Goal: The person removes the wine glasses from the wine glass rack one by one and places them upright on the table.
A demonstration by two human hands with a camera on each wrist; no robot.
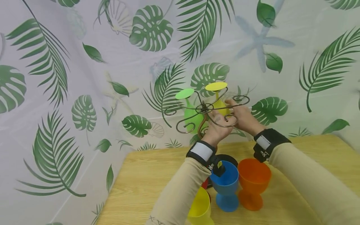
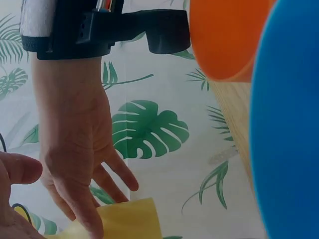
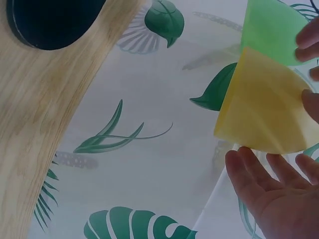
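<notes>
A dark wire stand (image 1: 204,107) with scrolled arms rises from the table. A green goblet (image 1: 192,117) and a yellow goblet (image 1: 224,109) hang from it upside down, bases up. My right hand (image 1: 244,116) holds the yellow goblet; in the left wrist view its thumb lies across the cup, with other fingers behind. The right wrist view shows this hand's fingertips (image 3: 244,154) against the yellow bowl. Under the wire arms, beside the post, my left hand (image 1: 217,126) is partly hidden. Its thumb (image 2: 22,168) extends, and its loose fingers (image 3: 309,42) lie near the green bowl.
Upright on the wooden table (image 1: 149,175) stand an orange goblet (image 1: 254,184), a blue goblet (image 1: 226,184) and another yellow goblet (image 1: 201,206). A red edge (image 1: 205,183) shows beside the blue one. The stand's dark round base (image 1: 226,157) lies behind them. A leaf-patterned sheet (image 1: 98,78) hangs behind.
</notes>
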